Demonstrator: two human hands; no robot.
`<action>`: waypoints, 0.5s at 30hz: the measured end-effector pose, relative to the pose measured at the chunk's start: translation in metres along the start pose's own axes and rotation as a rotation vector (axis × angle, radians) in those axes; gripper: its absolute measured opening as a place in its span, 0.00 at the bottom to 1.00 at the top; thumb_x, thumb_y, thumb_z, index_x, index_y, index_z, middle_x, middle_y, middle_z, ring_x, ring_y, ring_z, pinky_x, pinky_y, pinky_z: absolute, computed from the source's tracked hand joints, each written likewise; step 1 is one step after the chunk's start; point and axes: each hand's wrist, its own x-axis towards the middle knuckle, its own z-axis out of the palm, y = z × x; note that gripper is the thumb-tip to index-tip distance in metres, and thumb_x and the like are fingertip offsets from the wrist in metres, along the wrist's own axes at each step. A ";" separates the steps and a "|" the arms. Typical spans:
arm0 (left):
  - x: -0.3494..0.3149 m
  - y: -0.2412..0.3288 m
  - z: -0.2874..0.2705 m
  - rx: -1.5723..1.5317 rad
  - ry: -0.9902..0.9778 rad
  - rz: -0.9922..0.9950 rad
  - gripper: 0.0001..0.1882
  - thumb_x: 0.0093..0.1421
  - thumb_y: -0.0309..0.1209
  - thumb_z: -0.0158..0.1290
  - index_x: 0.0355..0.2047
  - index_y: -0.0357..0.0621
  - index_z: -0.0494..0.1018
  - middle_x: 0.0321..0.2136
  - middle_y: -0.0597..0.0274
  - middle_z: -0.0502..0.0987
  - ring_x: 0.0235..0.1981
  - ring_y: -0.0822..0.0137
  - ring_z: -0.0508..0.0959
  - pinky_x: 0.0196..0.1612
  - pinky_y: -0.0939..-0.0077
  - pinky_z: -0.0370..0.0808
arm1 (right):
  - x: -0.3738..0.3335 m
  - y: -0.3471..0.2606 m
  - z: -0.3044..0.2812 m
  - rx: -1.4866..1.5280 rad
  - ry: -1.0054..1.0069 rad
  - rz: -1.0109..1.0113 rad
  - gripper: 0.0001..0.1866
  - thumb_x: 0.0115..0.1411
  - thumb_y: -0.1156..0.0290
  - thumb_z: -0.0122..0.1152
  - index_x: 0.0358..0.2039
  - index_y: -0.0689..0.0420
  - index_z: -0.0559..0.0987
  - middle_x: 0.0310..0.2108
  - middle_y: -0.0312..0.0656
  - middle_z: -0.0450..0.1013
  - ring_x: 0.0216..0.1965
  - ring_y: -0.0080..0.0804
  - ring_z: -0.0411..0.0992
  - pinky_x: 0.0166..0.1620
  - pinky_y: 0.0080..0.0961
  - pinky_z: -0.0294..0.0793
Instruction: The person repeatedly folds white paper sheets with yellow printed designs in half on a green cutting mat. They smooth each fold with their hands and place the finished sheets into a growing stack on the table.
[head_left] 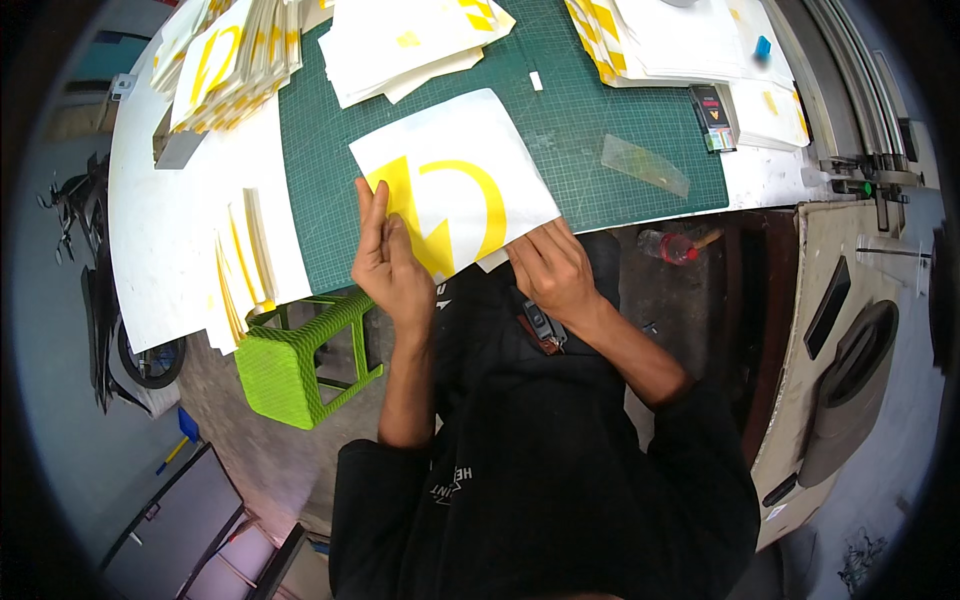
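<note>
A white sheet with a yellow curved cut-out design (455, 175) lies tilted over the near edge of the green cutting mat (620, 140). My left hand (388, 262) grips the sheet's near left edge, fingers upright against the yellow part. At the sheet's near right corner, my right hand (550, 268) pinches the lower edge. Both forearms come up from my dark-clothed body at the bottom.
Stacks of white and yellow sheets (235, 60) lie at the mat's left, back (410, 45) and right (680, 40). A clear scrap (645, 165) and a small dark box (713, 112) rest on the mat. A green plastic stool (300, 360) stands below the table edge.
</note>
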 end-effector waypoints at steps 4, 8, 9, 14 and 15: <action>0.000 0.001 0.012 -0.164 -0.044 0.020 0.26 0.71 0.14 0.46 0.69 0.26 0.65 0.76 0.36 0.55 0.74 0.53 0.64 0.72 0.65 0.66 | 0.024 -0.021 -0.019 0.085 0.080 0.031 0.37 0.55 0.69 0.79 0.62 0.70 0.74 0.53 0.59 0.79 0.54 0.55 0.79 0.62 0.50 0.73; 0.003 0.001 0.008 -0.263 -0.197 0.027 0.35 0.75 0.26 0.46 0.76 0.31 0.47 0.77 0.36 0.52 0.77 0.50 0.56 0.76 0.55 0.55 | 0.046 -0.032 -0.026 0.328 0.104 0.158 0.52 0.53 0.60 0.81 0.71 0.70 0.63 0.58 0.63 0.75 0.57 0.55 0.78 0.61 0.47 0.75; 0.004 0.004 0.009 -0.278 -0.237 0.035 0.38 0.75 0.28 0.45 0.78 0.33 0.41 0.78 0.36 0.49 0.78 0.48 0.53 0.77 0.53 0.51 | 0.050 -0.033 -0.025 0.405 0.088 0.230 0.55 0.52 0.58 0.81 0.72 0.69 0.62 0.59 0.65 0.74 0.57 0.56 0.78 0.60 0.49 0.75; 0.004 -0.010 0.012 -0.455 -0.332 0.159 0.50 0.71 0.27 0.50 0.80 0.46 0.28 0.79 0.36 0.42 0.79 0.42 0.46 0.78 0.50 0.48 | 0.070 -0.029 -0.026 0.552 0.223 0.267 0.41 0.58 0.80 0.62 0.73 0.68 0.61 0.58 0.65 0.74 0.48 0.51 0.82 0.52 0.42 0.82; 0.002 -0.011 0.015 -0.383 -0.330 0.133 0.51 0.69 0.24 0.51 0.80 0.45 0.28 0.79 0.35 0.43 0.79 0.42 0.47 0.78 0.49 0.48 | 0.071 -0.026 -0.023 0.520 0.230 0.281 0.39 0.58 0.82 0.60 0.71 0.69 0.63 0.58 0.64 0.74 0.47 0.51 0.82 0.51 0.41 0.82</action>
